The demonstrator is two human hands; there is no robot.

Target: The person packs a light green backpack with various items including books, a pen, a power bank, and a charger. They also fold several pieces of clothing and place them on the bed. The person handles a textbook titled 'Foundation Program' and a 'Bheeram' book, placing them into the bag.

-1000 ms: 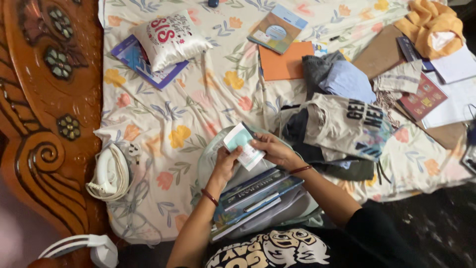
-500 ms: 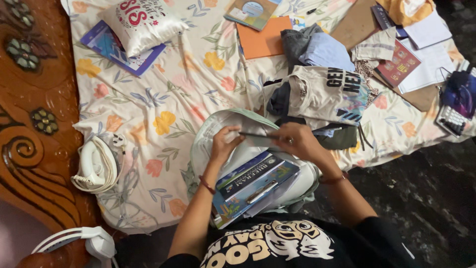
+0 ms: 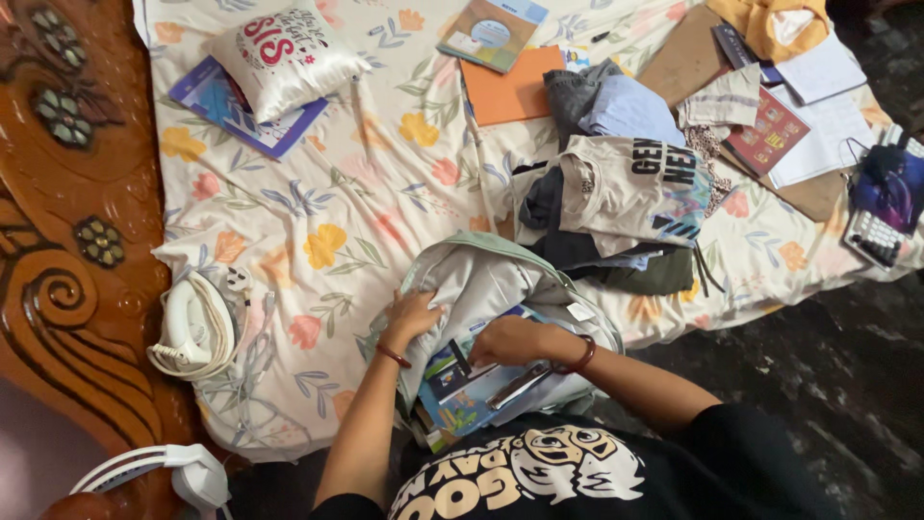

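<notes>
A pale grey-green backpack [image 3: 491,274] lies open at the bed's near edge, with several books [image 3: 462,390] standing in its mouth. My left hand [image 3: 412,316] grips the backpack's fabric on the left side and holds it open. My right hand [image 3: 510,339] is pushed into the opening, its fingers down among the books. What the right hand's fingers hold is hidden inside the bag.
A pile of folded clothes [image 3: 616,197] lies just beyond the backpack on the floral bedsheet [image 3: 337,193]. A white clothes iron [image 3: 188,327] with its cord sits at the left, a small cushion [image 3: 284,58] and books farther back. Carved wooden headboard [image 3: 58,193] on the left, dark floor on the right.
The small pale packet held above the backpack a second ago has gone out of sight. My right hand has moved down into the bag, and my left has shifted onto its fabric.
</notes>
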